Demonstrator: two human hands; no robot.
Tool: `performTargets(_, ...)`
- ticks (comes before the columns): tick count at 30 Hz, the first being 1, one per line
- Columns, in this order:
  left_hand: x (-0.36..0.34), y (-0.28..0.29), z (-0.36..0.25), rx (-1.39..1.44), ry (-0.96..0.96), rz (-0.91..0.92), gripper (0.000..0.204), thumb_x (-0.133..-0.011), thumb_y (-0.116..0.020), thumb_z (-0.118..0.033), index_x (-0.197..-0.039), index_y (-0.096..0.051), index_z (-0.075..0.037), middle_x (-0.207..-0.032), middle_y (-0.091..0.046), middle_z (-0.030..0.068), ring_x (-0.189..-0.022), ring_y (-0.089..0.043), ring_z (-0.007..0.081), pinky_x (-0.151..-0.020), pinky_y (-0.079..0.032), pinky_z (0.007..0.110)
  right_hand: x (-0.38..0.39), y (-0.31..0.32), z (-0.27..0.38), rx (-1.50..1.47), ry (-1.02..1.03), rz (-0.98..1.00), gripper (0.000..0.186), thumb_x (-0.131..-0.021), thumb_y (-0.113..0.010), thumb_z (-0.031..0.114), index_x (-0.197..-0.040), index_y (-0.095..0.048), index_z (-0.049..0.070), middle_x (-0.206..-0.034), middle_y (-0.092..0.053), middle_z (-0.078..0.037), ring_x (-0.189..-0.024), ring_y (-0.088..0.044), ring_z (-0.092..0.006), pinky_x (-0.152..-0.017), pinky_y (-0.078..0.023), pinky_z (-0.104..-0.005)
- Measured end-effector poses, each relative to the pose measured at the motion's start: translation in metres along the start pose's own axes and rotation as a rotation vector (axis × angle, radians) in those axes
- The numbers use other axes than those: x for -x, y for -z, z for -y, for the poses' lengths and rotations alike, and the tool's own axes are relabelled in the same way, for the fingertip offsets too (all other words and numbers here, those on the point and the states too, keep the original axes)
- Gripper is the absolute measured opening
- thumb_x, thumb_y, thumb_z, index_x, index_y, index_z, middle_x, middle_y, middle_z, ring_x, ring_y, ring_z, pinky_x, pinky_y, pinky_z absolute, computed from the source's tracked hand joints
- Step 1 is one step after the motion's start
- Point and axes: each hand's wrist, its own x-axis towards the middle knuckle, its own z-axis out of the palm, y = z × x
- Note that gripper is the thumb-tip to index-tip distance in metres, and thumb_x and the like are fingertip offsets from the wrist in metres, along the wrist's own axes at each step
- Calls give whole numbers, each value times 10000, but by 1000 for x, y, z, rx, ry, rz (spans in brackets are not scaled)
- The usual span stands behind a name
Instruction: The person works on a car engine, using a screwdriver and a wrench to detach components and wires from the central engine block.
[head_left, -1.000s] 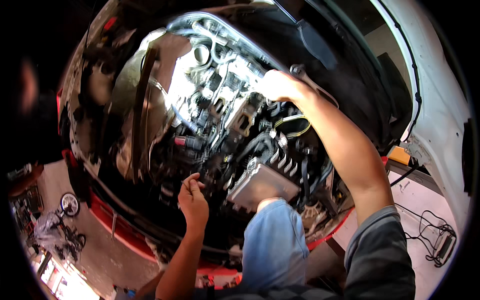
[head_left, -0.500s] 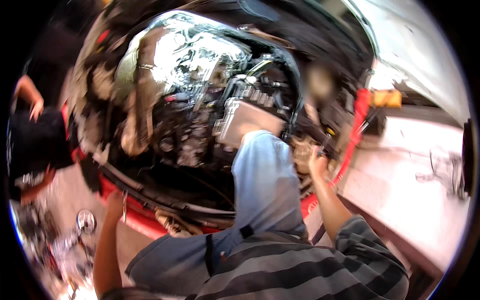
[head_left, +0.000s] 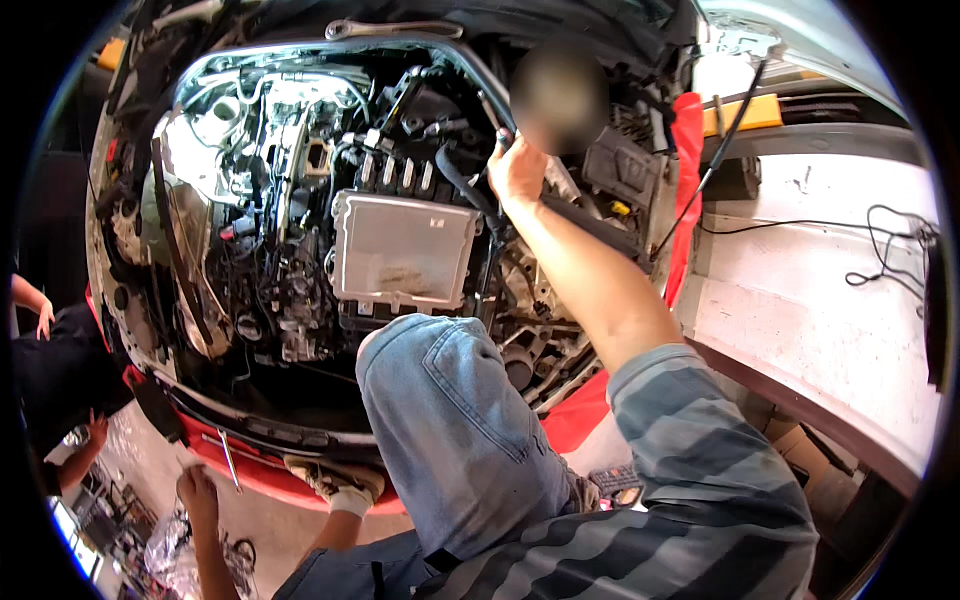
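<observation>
Across the engine bay my right hand (head_left: 517, 175) is closed around the lower right end of a black curved strip (head_left: 478, 72), which arches over the bay's far side. A pale blurred round patch (head_left: 560, 95) lies just beyond that hand. My left hand (head_left: 197, 492) hangs low by the front bumper; its fingers look curled but are too unclear to read. Just right of it, apart, a silver wrench (head_left: 230, 460) lies against the red cover (head_left: 290, 498). In the middle of the bay sits a flat grey metal box (head_left: 405, 248), with my bent knee in jeans close before it.
A long wrench (head_left: 395, 31) lies beyond the strip. My shoe (head_left: 340, 478) rests on the front edge. At right are a white bench (head_left: 800, 310), black cable (head_left: 885, 265) and yellow block (head_left: 745, 115). Another person's arm (head_left: 30, 300) shows at left.
My right hand has moved up and left, from the bay's right side to the end of the black strip. The view has shifted and sharpened. My left hand sits lower in view.
</observation>
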Motion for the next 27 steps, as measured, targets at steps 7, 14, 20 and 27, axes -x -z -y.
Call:
performTargets(7, -76, -177, -314, 179, -538, -94, 272, -1012, -446, -183, -1155, -594, -4, -1019, -665, 135, -799, -610, 238, -726, -478, 338, 0, 6, -7, 17, 29, -14, 370, -854, -614, 141, -1200, -556, 22, -985, -627, -175, -951, -575, -353, -895, -401, -468)
performTargets(14, -151, -274, -428, -7, -856, -394, 288, -902, -554, -58, -1178, -607, -118, -924, -534, 94, -868, -536, 289, -779, -419, 415, -8, 0, 6, 9, 43, 26, 403, -840, -593, 109, -1226, -542, 6, -1090, -600, -168, -1025, -543, -351, -951, -378, -462)
performTargets(20, -155, -294, -427, 37, -895, -375, 273, -885, -596, -139, -1152, -644, -159, -983, -534, 68, -941, -524, 267, -839, -389, 401, -7, 5, -5, 46, 80, 45, 440, -866, -571, 120, -1280, -500, -12, -1159, -586, -186, -1067, -539, -375, -950, -385, -467)
performTargets(27, -160, -284, -423, 32, -866, -262, 285, -877, -587, -132, -1154, -648, -157, -986, -545, 65, -917, -525, 259, -838, -390, 388, -6, 7, 4, 32, 78, 83, 449, -917, -526, 157, -1324, -458, -23, -1169, -561, -237, -1076, -541, -408, -945, -406, -474)
